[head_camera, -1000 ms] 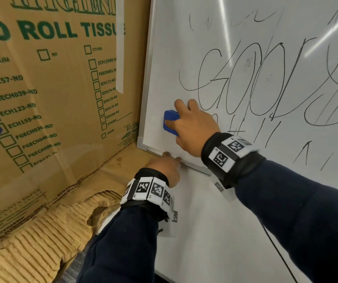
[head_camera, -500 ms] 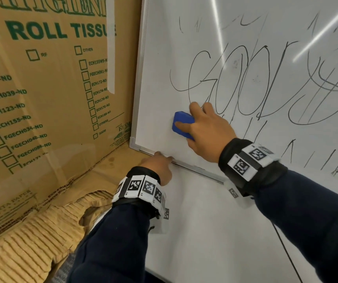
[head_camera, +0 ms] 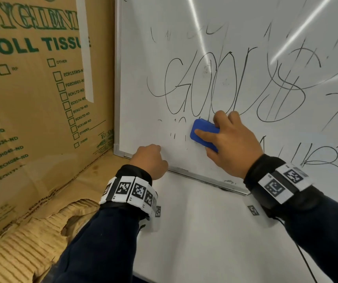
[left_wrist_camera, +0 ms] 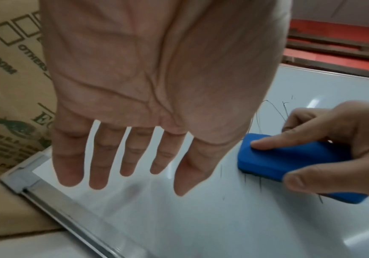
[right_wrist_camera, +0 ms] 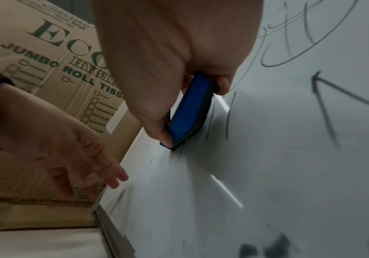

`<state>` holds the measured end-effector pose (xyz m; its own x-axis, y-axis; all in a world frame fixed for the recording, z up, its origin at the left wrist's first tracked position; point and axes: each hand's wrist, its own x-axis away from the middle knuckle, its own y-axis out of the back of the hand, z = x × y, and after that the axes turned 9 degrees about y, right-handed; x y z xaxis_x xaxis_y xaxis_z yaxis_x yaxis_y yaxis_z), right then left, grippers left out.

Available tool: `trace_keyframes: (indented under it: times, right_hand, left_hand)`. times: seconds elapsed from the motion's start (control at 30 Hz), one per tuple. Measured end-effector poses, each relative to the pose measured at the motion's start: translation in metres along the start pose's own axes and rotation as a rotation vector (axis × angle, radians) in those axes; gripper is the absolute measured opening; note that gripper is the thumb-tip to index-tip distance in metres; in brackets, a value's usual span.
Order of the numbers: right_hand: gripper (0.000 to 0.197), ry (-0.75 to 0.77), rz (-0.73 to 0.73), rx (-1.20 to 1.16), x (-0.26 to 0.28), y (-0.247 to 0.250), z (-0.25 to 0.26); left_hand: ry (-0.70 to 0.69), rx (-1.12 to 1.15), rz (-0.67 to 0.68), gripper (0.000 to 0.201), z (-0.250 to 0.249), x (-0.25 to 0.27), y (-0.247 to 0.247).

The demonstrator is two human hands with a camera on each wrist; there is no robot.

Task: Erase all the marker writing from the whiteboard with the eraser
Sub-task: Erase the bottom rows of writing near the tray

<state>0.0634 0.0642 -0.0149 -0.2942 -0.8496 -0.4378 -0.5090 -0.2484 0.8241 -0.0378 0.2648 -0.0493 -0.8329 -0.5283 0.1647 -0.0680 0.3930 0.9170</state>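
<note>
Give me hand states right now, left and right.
Left hand: open, fingers straight, resting at the whiteboard's lower left corner, holding nothing.
Right hand: gripping the blue eraser, pressed to the board.

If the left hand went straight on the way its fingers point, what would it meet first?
The left hand is open, its fingers straight and aimed at the whiteboard near the lower left corner. It would most likely meet bare board just above the frame, well left of the blue eraser. Whether the fingertips touch already is unclear.

Blue eraser (head_camera: 202, 129), black writing (head_camera: 221, 86), white whiteboard (head_camera: 139, 58)
</note>
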Motion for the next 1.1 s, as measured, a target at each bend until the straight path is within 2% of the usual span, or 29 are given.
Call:
trace_keyframes:
  times: [0.13, 0.23, 0.4, 0.57, 0.7, 0.93, 1.03, 1.1]
  right_hand:
    - [0.041, 0.033, 0.007, -0.002, -0.031, 0.002, 0.012]
    - [0.036, 0.074, 0.022, -0.006, -0.056, 0.001, 0.024]
    - [0.017, 0.133, 0.019, -0.049, -0.087, -0.007, 0.041]
    - [0.015, 0.135, 0.022, -0.11, -0.103, -0.013, 0.054]
    - [0.018, 0.117, 0.026, -0.162, -0.089, -0.014, 0.047]
    - [0.022, 0.025, -0.081, -0.219, -0.02, -0.021, 0.02]
    - [0.021, 0.008, -0.097, -0.226, 0.005, -0.021, 0.01]
    - [0.021, -0.001, -0.106, -0.221, 0.016, -0.02, 0.007]
  left_hand:
    - [0.036, 0.136, -0.004, 0.036, -0.007, 0.001, -0.001]
    - [0.077, 0.169, 0.007, 0.041, -0.008, 0.0, -0.001]
    - [0.086, 0.147, 0.032, 0.044, -0.005, -0.002, 0.005]
    - [0.084, 0.139, 0.054, 0.048, -0.001, -0.002, 0.01]
    - [0.079, 0.124, 0.056, 0.049, -0.001, -0.003, 0.012]
    - [0.073, 0.138, 0.088, 0.054, -0.002, -0.003, 0.009]
    - [0.07, 0.153, 0.064, 0.054, -0.01, 0.0, 0.009]
    - [0.054, 0.183, 0.021, 0.046, -0.018, 0.003, 0.011]
